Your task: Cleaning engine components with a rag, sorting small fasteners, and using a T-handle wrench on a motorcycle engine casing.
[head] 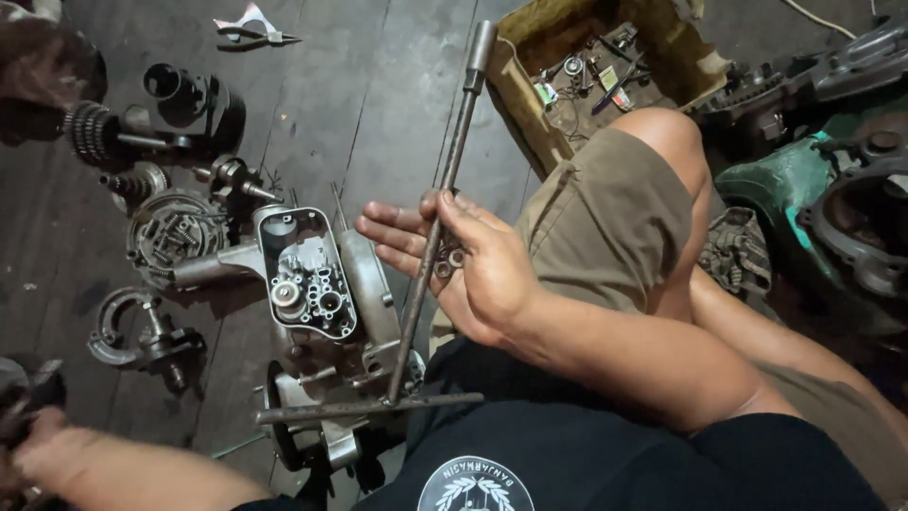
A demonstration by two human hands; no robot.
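T-wrench (437, 222) in right hand (473, 270), over engine case (317, 284)
Fingers loosely curled round shaft, washers (449, 260) in palm. Left hand (24, 454) at frame edge, grip unclear. Probably mid-teardown; socket end needs seating next.

A dark plank floor (378, 85) carries everything. An engine case (317, 312) stands near the middle. To its left lie a gear cluster (93, 132), a black cylinder (184, 95), a round plate of small parts (170, 232), a crankshaft (236, 177) and a curved bracket (123, 331). Pliers (251, 28) lie at the top, and a worn box (596, 71) of bits sits top right.
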